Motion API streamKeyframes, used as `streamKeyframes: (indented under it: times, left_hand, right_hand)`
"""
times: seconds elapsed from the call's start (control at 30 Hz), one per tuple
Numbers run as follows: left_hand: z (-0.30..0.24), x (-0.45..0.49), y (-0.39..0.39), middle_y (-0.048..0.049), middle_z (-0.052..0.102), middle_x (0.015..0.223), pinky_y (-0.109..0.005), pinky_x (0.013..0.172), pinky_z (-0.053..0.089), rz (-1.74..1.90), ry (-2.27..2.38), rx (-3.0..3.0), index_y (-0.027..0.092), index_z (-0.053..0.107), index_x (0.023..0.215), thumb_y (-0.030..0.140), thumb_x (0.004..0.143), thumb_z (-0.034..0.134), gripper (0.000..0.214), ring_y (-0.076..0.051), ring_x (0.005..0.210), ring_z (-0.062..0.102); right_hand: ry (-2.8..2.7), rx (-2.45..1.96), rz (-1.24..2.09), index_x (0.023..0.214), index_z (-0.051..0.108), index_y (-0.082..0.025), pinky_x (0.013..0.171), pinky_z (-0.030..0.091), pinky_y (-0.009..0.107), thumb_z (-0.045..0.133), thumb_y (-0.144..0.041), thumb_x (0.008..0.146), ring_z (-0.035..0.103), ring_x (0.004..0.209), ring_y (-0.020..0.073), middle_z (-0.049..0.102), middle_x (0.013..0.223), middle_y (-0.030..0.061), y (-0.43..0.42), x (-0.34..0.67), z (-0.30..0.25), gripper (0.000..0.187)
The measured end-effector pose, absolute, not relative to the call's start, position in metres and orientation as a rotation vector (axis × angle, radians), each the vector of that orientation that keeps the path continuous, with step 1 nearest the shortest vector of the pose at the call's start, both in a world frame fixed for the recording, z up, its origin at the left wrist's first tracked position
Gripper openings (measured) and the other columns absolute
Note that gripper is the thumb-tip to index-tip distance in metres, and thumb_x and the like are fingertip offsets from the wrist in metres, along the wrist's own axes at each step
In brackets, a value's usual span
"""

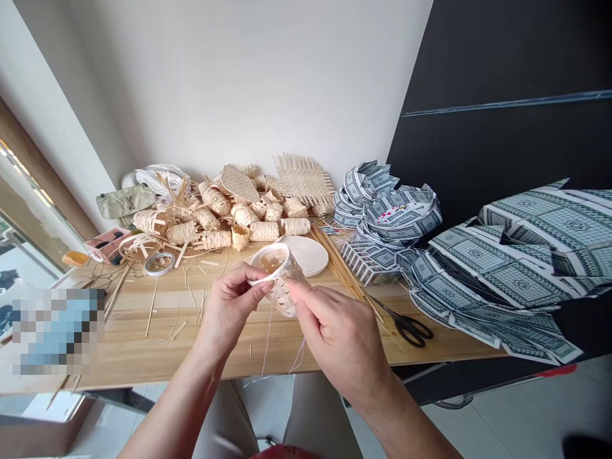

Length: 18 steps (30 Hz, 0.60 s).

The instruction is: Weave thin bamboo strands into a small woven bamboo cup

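A small woven basket (285,301) of pale strips is held tilted above the table's front part, its round mouth facing up and edged with a white band. My left hand (234,303) pinches that rim between thumb and fingers on the left side. At the basket's right side, the thumb and index finger of my right hand (342,335) are closed at the rim. What sits between those fingertips is too small to make out. Thin white thread (268,338) hangs below the basket toward my lap.
Behind the basket lie a white disc (315,256) and a heap of woven pieces (215,201). Black-handled scissors (414,330) and long thin sticks (342,258) are on the right, beside folded-card structures (521,255). A tape roll (160,264) and loose strips lie left.
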<state>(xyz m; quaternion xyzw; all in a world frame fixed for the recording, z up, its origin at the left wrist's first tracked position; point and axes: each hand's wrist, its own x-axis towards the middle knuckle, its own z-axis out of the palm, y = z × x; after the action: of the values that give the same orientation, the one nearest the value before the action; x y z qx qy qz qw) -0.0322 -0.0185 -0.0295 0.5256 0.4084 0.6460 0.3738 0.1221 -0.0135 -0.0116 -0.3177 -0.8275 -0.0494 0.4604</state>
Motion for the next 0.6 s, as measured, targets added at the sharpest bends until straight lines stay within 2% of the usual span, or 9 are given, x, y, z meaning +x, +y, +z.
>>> streamKeyframes:
  times: [0.33,0.47,0.6]
  left_hand:
    - [-0.0296,-0.0346,-0.0206,0.0017,0.056,0.059,-0.018,0.047,0.033,1.619,1.171,1.428,0.015,0.066,0.068,0.034,0.071,0.070,0.020,-0.006,0.050,0.043]
    - [-0.0309,-0.0339,-0.0201,0.0021,0.055,0.059,-0.017,0.045,0.034,1.654,1.175,1.499,0.016,0.066,0.069,0.031,0.074,0.068,0.016,-0.005,0.047,0.041]
    - [-0.0310,-0.0312,-0.0212,0.0010,0.057,0.061,-0.017,0.047,0.037,1.734,1.285,1.722,0.016,0.066,0.070,0.024,0.076,0.065,0.010,-0.007,0.052,0.048]
  right_hand:
    - [-2.096,-0.774,-0.104,0.090,0.069,-0.010,0.051,0.038,0.023,0.039,-0.006,0.084,0.060,0.053,0.0132,0.066,0.061,0.0043,-0.0118,0.1232,-0.0099,0.031]
    - [-2.085,-0.760,-0.127,0.089,0.069,-0.008,0.051,0.040,0.024,0.039,-0.005,0.083,0.061,0.053,0.0146,0.067,0.063,0.0057,-0.0125,0.1222,-0.0104,0.031]
    - [-2.073,-0.772,-0.123,0.092,0.069,-0.009,0.050,0.039,0.023,0.038,-0.004,0.083,0.061,0.052,0.0142,0.067,0.061,0.0050,-0.0127,0.1224,-0.0121,0.033]
